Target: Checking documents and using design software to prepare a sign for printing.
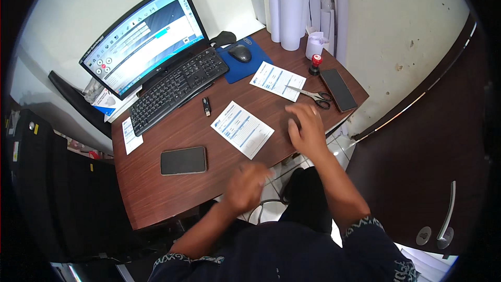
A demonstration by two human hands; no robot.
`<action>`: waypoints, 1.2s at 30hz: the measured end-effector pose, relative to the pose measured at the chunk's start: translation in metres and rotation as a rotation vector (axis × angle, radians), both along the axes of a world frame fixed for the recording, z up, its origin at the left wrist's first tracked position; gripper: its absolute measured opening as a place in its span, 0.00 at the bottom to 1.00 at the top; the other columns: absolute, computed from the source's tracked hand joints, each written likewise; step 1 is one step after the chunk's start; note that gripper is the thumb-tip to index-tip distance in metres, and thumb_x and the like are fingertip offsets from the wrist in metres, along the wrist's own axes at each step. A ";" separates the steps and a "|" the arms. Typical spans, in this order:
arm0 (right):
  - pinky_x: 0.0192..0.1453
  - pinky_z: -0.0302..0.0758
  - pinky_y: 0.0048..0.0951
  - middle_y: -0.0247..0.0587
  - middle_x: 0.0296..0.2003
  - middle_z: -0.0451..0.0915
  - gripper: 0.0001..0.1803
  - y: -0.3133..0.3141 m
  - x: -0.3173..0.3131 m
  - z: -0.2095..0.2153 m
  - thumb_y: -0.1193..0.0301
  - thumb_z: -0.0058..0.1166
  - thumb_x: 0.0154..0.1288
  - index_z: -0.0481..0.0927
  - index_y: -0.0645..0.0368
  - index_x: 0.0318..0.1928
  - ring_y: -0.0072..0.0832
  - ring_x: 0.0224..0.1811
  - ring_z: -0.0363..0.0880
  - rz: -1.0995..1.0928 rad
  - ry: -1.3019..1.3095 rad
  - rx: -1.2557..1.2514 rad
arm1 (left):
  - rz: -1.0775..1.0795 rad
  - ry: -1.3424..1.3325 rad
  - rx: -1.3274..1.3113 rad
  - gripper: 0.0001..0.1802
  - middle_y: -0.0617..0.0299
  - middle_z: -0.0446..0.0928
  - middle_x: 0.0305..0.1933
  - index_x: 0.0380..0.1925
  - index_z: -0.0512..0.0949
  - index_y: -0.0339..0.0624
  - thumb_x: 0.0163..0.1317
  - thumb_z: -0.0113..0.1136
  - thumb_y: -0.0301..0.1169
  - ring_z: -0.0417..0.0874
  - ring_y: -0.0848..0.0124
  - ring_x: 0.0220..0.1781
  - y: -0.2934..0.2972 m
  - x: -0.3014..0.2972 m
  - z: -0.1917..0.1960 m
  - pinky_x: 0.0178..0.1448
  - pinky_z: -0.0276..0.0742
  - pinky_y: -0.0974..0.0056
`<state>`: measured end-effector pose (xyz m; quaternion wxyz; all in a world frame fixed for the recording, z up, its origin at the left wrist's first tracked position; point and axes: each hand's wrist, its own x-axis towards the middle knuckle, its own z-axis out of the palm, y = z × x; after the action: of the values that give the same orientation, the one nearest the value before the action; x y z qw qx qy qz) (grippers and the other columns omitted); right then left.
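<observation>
My right hand (308,129) is over the desk's front right edge, empty, its thumb apart from its fingers. Just beyond its fingertips lie scissors with dark handles (322,99), their blades resting on a printed form (277,80). Another printed form (242,129) lies tilted on the desk between my two hands. My left hand (244,188) hovers at the front edge, below that form; motion smears its fingers, so I cannot see whether it holds anything. To its left a dark phone (183,161) rests on the desk.
On the brown desk (156,198) are a black keyboard (177,89), a monitor (148,37), a USB stick (206,106) and a mouse (239,53) on a blue pad (229,76). A red-topped stamp (315,65) and second phone (339,90) sit at right, near a dark door (417,151).
</observation>
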<state>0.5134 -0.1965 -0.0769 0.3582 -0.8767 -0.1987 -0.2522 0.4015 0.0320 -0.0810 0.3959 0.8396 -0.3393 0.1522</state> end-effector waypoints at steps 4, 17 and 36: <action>0.67 0.64 0.46 0.51 0.61 0.76 0.23 0.003 0.050 -0.011 0.71 0.55 0.61 0.78 0.62 0.58 0.47 0.63 0.72 -0.070 -0.033 -0.347 | 0.251 0.004 0.210 0.18 0.46 0.77 0.59 0.54 0.78 0.38 0.64 0.51 0.18 0.79 0.49 0.60 0.006 0.048 0.025 0.65 0.69 0.45; 0.69 0.62 0.47 0.54 0.64 0.73 0.27 0.076 -0.007 -0.026 0.64 0.51 0.65 0.76 0.66 0.61 0.47 0.66 0.69 0.018 0.151 -0.450 | 0.333 -0.012 0.522 0.19 0.52 0.77 0.62 0.55 0.78 0.40 0.64 0.52 0.21 0.76 0.54 0.65 0.062 0.035 -0.001 0.73 0.66 0.47; 0.55 0.73 0.50 0.49 0.44 0.82 0.15 0.175 0.050 -0.005 0.73 0.56 0.58 0.83 0.59 0.48 0.48 0.49 0.79 0.257 0.079 -0.149 | 0.982 0.006 0.189 0.24 0.45 0.75 0.47 0.63 0.74 0.39 0.67 0.48 0.18 0.76 0.48 0.50 0.236 -0.031 -0.025 0.58 0.72 0.50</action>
<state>0.5635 -0.0220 -0.0819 0.3290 -0.8774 -0.3132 -0.1542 0.3705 0.2683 -0.1059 0.2008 0.9329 0.0848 0.2868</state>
